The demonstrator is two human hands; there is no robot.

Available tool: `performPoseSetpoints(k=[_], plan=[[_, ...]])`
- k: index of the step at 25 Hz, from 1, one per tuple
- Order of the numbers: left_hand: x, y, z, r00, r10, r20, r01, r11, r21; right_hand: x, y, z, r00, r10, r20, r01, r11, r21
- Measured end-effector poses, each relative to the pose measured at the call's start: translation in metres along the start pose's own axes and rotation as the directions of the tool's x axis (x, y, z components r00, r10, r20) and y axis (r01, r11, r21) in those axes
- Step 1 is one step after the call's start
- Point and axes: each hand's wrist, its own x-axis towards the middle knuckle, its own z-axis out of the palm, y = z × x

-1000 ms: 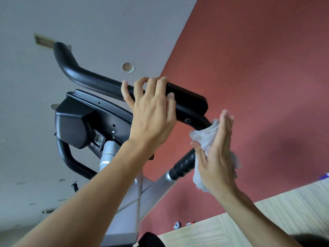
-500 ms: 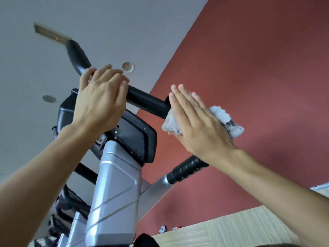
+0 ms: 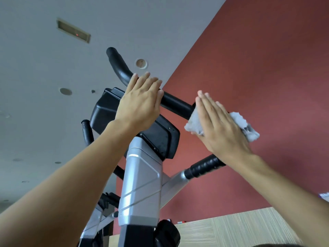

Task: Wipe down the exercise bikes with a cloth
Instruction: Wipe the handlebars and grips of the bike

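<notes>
Cloth fluffy white | right hand flat | handlebar curved black

Exercise bike: silver post, black console, black handlebar w/ upturned left end. Crumpled white cloth pressed vs bar's right part.
</notes>
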Motion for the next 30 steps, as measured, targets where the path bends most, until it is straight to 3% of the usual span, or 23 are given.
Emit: performPoseSetpoints(k=[5,7,10,13,16,18,21,24,27,30], plan=[[0.023,0.019,-0.004,0.997,-0.081,-0.002,0.081,0.994,0.079,-0.015,0.013,-0.01,0.992,0.051,0.119,-0.068,0.987,0.143],[0.037,0.02,-0.012,0.991,-0.098,0.087,0.089,0.991,0.097,-0.013,0.016,-0.013,0.988,0.071,0.14,-0.115,0.931,0.345],[0.048,0.018,-0.022,0.971,-0.139,0.196,0.118,0.986,0.114,-0.006,0.013,-0.042,0.913,0.309,0.265,-0.405,0.623,0.67],[0.06,0.02,-0.028,0.965,-0.113,0.235,0.105,0.993,0.048,0.05,0.028,-0.063,0.821,0.395,0.413,-0.56,0.417,0.716],[0.068,0.018,-0.032,0.934,-0.166,0.316,0.18,0.984,-0.014,0.115,0.058,-0.051,0.756,0.259,0.601,-0.654,0.33,0.68],[0.071,0.02,-0.039,0.895,-0.185,0.406,0.221,0.974,-0.042,0.142,0.069,-0.04,0.654,0.11,0.748,-0.742,0.286,0.606],[0.079,0.02,-0.049,0.807,-0.18,0.562,0.254,0.966,-0.056,0.162,0.067,-0.022,0.477,-0.137,0.868,-0.797,0.351,0.493],[0.086,0.016,-0.054,0.712,-0.189,0.677,0.328,0.941,-0.082,0.173,0.058,-0.007,0.322,-0.354,0.878,-0.78,0.426,0.458],[0.095,0.016,-0.06,0.626,-0.205,0.752,0.375,0.925,-0.06,0.175,0.057,-0.01,0.304,-0.366,0.88,-0.829,0.354,0.433],[0.106,0.012,-0.066,0.561,-0.127,0.818,0.32,0.945,-0.073,0.182,0.057,-0.01,0.269,-0.375,0.887,-0.868,0.305,0.392]])
